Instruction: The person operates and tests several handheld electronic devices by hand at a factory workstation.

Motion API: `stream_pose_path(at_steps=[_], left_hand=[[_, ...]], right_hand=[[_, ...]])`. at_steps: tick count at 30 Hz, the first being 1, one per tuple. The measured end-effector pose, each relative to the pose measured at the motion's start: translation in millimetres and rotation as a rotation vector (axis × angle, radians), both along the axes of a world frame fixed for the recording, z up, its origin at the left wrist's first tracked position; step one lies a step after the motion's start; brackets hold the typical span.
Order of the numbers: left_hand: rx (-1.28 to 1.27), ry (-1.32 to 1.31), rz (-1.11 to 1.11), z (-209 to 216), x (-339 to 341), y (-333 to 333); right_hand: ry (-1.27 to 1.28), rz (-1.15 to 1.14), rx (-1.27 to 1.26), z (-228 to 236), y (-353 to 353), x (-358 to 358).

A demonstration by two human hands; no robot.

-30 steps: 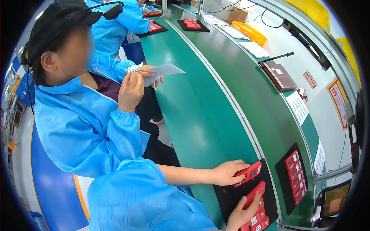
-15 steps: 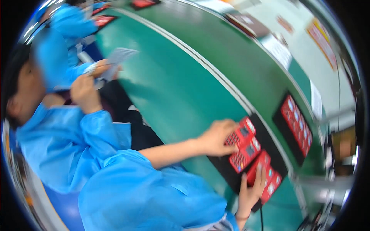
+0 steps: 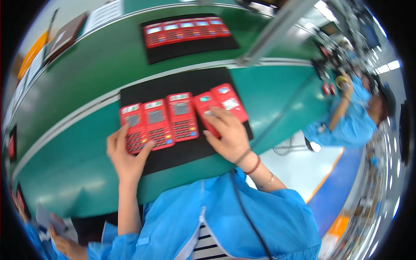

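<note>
Several red handheld keypad terminals lie in a row on a black mat (image 3: 173, 162). Three show screens and coloured keys: the leftmost terminal (image 3: 135, 123), the middle terminal (image 3: 157, 123) and the third terminal (image 3: 183, 113). My left hand (image 3: 125, 154) grips the lower part of the leftmost one, fingers at its left edge and thumb at its lower right. My right hand (image 3: 229, 136) is closed over the fourth terminal (image 3: 203, 100), covering much of it. Beside that lies a rightmost terminal (image 3: 229, 102) with a white patch; no keys show on it.
Beyond a pale rail, another black mat (image 3: 190, 51) carries a row of red terminals (image 3: 186, 31). A metal post (image 3: 277, 28) rises at the back. A dark cable (image 3: 247, 203) runs in front of me. Co-workers in blue sit at right (image 3: 342, 125) and lower left (image 3: 65, 242).
The view has swung to the right and levelled. My hands are still at the terminals on the mat; three keypad faces now show, where two showed clearly before.
</note>
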State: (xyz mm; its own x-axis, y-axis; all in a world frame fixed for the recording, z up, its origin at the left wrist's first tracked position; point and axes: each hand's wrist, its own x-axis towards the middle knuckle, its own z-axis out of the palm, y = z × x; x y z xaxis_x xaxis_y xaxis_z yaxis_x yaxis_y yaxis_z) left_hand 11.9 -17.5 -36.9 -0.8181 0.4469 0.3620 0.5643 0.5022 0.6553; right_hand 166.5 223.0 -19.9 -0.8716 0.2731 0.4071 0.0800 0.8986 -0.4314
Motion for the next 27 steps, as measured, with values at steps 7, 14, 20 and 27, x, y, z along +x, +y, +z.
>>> stream_pose_path(at_steps=[7, 14, 20, 27], left_hand=[[0.017, -0.092, -0.001, -11.6, -6.4, -0.2], [0.034, -0.085, -0.075, -10.6, -1.7, -5.0], [0.004, -0.051, -0.063, -18.4, -1.0, -8.4], [-0.037, 0.003, -0.023, -15.4, 1.6, -15.1]], right_hand=[[0.180, -0.157, -0.860, -14.5, 3.6, -6.8], [0.117, -0.278, 0.059, -1.8, 25.7, 11.1], [0.083, -0.331, -0.234, -8.2, 27.7, 18.3], [0.204, -0.390, -0.046, -28.0, 59.5, 24.9]])
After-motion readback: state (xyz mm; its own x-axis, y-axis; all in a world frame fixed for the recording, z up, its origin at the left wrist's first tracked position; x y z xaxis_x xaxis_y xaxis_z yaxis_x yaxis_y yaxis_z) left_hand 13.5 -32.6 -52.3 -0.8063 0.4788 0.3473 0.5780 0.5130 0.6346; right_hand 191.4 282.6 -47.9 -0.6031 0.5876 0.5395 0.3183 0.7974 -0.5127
